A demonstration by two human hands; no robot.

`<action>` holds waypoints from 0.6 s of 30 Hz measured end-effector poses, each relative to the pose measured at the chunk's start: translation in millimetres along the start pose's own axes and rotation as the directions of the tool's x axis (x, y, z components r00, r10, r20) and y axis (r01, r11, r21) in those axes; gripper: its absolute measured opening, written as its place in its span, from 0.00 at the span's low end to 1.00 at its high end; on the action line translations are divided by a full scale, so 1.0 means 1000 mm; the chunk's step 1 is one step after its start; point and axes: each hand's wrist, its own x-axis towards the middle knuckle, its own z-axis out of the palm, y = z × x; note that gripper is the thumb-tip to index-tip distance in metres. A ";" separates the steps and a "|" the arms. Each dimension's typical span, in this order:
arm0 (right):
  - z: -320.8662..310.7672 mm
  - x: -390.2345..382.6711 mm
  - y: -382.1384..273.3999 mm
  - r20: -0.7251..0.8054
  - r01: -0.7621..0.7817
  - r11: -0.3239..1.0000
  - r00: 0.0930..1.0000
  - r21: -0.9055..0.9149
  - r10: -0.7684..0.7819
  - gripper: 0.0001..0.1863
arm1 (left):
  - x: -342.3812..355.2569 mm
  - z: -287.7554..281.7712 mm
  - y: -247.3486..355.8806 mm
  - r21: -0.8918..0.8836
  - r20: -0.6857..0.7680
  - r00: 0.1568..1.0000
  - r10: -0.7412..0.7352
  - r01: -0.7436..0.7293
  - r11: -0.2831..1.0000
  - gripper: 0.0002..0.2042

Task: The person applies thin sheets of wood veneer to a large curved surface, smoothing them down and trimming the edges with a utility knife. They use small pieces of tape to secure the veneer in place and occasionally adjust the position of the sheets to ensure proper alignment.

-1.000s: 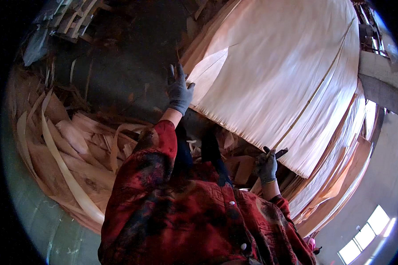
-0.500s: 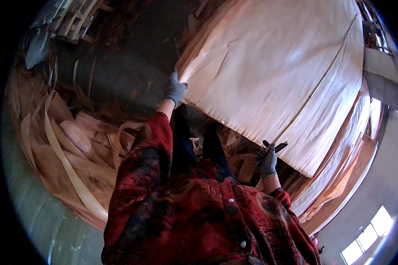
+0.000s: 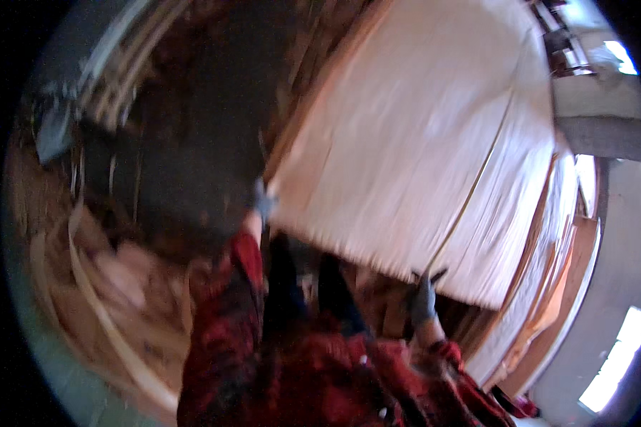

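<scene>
A broad, pale wood veneer sheet with a ragged near edge lies in front of me on a stack. At its near left corner my left hand, in a grey glove, is closed on the edge; motion blurs the fingers. My right hand, also gloved, is closed at the near right edge. A small dark tool sticks out of it, its kind unclear. From the same hand a thin yellowish stick runs away across the sheet to its far side.
More veneer layers hang along the right side of the stack. Loose veneer scraps and curled strips heap up at the left. Stacked timber pieces stand far left. A pale wall with a bright window is at right.
The view has shifted and blurred, so the sheet and both hands appear lower and slightly left. Both hands remain at the sheet's near edge. The crease at the sheet's left no longer shows clearly.
</scene>
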 end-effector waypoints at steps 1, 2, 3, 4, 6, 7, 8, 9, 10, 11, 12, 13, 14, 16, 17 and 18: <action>-0.011 0.014 0.008 -0.063 0.095 0.995 0.994 -0.003 -0.095 0.20 | -0.003 0.000 0.010 -0.177 0.046 0.999 -0.001 0.009 0.984 0.42; -0.020 0.030 0.008 -0.172 0.176 0.984 0.969 -0.015 -0.176 0.16 | -0.010 -0.012 0.022 -0.360 0.155 0.986 -0.059 0.112 0.926 0.44; -0.031 0.042 0.009 -0.290 0.253 0.967 0.923 -0.040 -0.253 0.13 | -0.018 -0.023 0.039 -0.196 0.202 0.970 -0.131 0.171 0.965 0.46; -0.026 0.034 -0.012 -0.377 0.286 0.956 0.880 -0.066 -0.289 0.11 | -0.020 -0.002 0.020 -0.213 -0.035 0.998 -0.047 0.039 0.976 0.48; -0.036 0.020 -0.028 -0.416 0.427 0.900 0.804 -0.093 -0.425 0.14 | -0.034 -0.020 0.058 -0.047 -0.051 0.981 -0.186 0.184 0.982 0.51; -0.036 0.013 -0.034 -0.445 0.420 0.895 0.780 -0.149 -0.440 0.14 | -0.044 -0.036 0.070 -0.033 -0.097 0.990 -0.100 0.097 0.995 0.53; -0.037 0.007 -0.041 -0.465 0.404 0.889 0.758 -0.215 -0.457 0.14 | -0.054 -0.050 0.078 -0.022 -0.141 0.990 -0.025 0.022 1.000 0.54; -0.035 0.014 -0.044 -0.465 0.455 0.855 0.718 -0.251 -0.518 0.15 | -0.060 -0.068 0.078 -0.079 -0.190 0.982 0.006 -0.022 0.997 0.54; -0.034 0.018 -0.050 -0.469 0.346 0.902 0.772 -0.259 -0.430 0.15 | -0.068 -0.088 0.079 -0.135 -0.241 0.970 0.032 -0.066 0.989 0.54; -0.030 0.021 -0.054 -0.451 0.351 0.903 0.783 -0.249 -0.428 0.16 | -0.077 -0.098 0.066 -0.184 -0.277 0.960 0.048 -0.102 0.978 0.55; -0.025 0.027 -0.062 -0.432 0.357 0.902 0.793 -0.242 -0.430 0.16 | -0.086 -0.108 0.055 -0.058 -0.305 0.951 0.045 -0.066 0.996 0.53; -0.010 0.035 -0.067 -0.382 0.378 0.884 0.801 -0.275 -0.462 0.17 | -0.092 -0.121 0.034 0.075 -0.348 0.937 0.041 -0.016 0.997 0.52; 0.003 0.041 -0.076 -0.334 0.396 0.863 0.805 -0.312 -0.490 0.17 | -0.098 -0.131 0.008 0.203 -0.384 0.922 0.036 0.047 0.978 0.51; 0.043 0.047 -0.099 -0.179 0.326 0.919 0.913 -0.220 -0.367 0.15 | -0.114 -0.177 -0.088 0.155 -0.374 0.927 -0.034 0.098 0.983 0.52; 0.066 0.050 -0.109 -0.084 0.278 0.942 0.951 -0.187 -0.298 0.09 | -0.140 -0.186 -0.124 0.100 -0.374 0.922 -0.096 0.143 0.985 0.52; 0.062 0.065 -0.117 -0.102 0.229 0.956 0.963 -0.184 -0.250 0.09 | -0.159 -0.186 -0.109 0.408 -0.381 0.908 -0.173 0.333 0.850 0.51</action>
